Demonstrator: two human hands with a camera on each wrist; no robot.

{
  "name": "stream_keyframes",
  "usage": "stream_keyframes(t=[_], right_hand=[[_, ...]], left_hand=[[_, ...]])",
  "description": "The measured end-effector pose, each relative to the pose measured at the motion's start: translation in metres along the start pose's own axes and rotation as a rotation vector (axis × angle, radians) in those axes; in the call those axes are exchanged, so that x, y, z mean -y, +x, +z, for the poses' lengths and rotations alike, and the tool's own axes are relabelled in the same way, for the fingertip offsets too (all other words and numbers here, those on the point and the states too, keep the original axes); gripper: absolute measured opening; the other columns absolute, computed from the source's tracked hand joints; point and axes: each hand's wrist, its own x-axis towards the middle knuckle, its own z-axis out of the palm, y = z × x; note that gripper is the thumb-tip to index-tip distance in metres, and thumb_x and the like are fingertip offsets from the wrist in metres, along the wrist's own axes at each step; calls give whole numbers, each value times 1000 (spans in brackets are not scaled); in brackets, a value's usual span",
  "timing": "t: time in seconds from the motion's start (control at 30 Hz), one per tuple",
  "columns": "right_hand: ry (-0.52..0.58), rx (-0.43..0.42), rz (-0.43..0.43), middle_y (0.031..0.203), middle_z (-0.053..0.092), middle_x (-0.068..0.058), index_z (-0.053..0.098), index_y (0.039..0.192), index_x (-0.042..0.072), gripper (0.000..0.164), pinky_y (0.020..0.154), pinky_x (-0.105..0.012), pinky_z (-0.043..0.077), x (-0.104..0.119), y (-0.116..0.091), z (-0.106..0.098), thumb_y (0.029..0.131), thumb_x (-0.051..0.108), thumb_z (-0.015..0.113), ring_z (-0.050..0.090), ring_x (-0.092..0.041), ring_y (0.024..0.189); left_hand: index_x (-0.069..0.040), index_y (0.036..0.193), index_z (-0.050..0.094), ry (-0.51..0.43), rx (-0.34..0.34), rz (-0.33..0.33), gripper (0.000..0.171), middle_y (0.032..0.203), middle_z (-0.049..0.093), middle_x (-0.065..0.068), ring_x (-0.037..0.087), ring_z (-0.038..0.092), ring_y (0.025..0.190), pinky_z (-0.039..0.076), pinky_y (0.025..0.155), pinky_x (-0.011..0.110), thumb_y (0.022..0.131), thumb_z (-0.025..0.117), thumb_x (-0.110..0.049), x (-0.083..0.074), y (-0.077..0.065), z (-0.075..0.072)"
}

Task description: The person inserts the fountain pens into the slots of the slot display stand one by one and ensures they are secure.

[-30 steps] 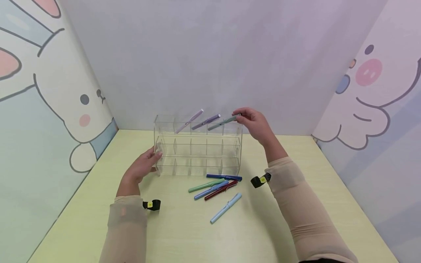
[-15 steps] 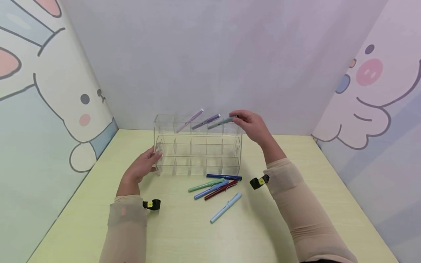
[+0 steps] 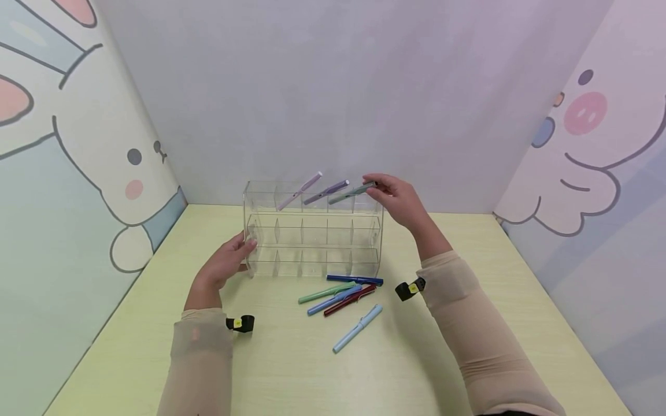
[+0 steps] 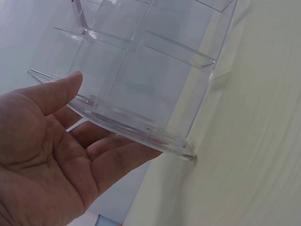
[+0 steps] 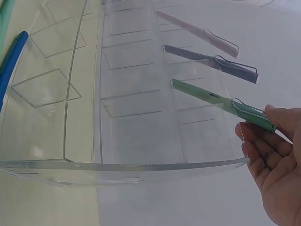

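A clear tiered pen rack [image 3: 314, 248] with divided compartments stands upright on the table. My left hand [image 3: 224, 264] grips its left side panel, the thumb [image 4: 66, 92] on the inner face and the fingers against the outside. At the top tier my right hand [image 3: 398, 199] pinches the cap end of a sage green pen [image 3: 346, 197] between thumb and fingers. That pen leans in its compartment with the cap pointing up to the right and back. To its left, a purple pen [image 3: 326, 192] and a lilac pen [image 3: 300, 192] slant in the same tier.
In front of the rack lie a dark blue pen [image 3: 355, 280], a light green pen [image 3: 322, 293], a blue pen [image 3: 330, 303] and a dark red pen [image 3: 350, 301], bunched together. A pale blue pen [image 3: 358, 329] lies nearer. A grey wall [image 3: 333, 104] rises behind.
My right hand has shifted slightly left with the sage green pen's cap end, then stayed nearly still. My left hand and the rack hold their place.
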Motion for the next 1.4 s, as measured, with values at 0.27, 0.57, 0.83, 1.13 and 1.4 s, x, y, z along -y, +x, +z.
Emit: stream_keyframes(t=[0.27, 0.57, 0.83, 1.13, 1.4], right_hand=[[100, -11, -2, 144, 52, -6, 41, 149, 22, 53, 107, -47, 44, -2, -4, -3, 99, 30, 59, 53, -23, 127], [232, -156, -29, 152, 42, -9, 32, 152, 11, 61, 111, -49, 40, 0, -21, -17, 98, 14, 61, 47, -28, 136], [247, -182, 11, 153, 39, -6, 25, 154, 26, 69, 108, -50, 43, -8, -57, -24, 97, 23, 63, 48, -27, 134], [243, -75, 171, 155, 34, -5, 14, 156, 30, 76, 106, -51, 44, -23, -100, -27, 97, 34, 62, 49, -27, 133], [132, 45, 273, 150, 41, -6, 31, 152, 21, 67, 103, -56, 44, -37, -115, -23, 96, 43, 61, 50, -31, 131]], left_hand=[[-27, 159, 9, 5, -2, 5, 66, 155, 35, 19, 41, 40, 138, 36, 110, 61, 105, 43, -42, 1, 0, 0], [-25, 159, 10, 20, -8, 3, 64, 157, 32, 19, 41, 37, 140, 36, 110, 61, 105, 41, -40, 1, 1, 0], [-28, 159, 11, 12, -3, 11, 63, 153, 38, 20, 41, 41, 137, 36, 110, 61, 105, 42, -41, 1, 1, -1], [-24, 159, 8, 9, 10, 8, 64, 154, 35, 21, 43, 40, 137, 34, 111, 62, 106, 39, -40, 3, 1, 0], [-25, 159, 10, 6, 10, 5, 68, 155, 33, 20, 42, 39, 138, 34, 111, 61, 104, 43, -45, 2, 1, -2]])
